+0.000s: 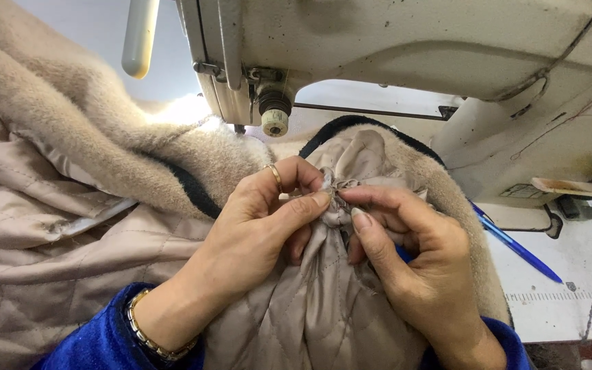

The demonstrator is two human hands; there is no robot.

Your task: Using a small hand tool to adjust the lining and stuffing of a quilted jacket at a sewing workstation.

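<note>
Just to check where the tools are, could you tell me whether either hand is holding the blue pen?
No: the blue pen lies on the table right of the hands, while the left hand and right hand pinch the beige quilted lining.

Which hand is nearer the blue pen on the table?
Right. The right hand pinches quilted lining just left of the blue pen; the left hand sits farther left.

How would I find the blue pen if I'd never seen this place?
Start at the big cream sewing machine across the top. Follow its thick right-hand column down to the white table, right of the right hand. The blue pen lies there slanting: it is the only thin, shiny blue stick, unlike the soft beige coat around it.
</note>
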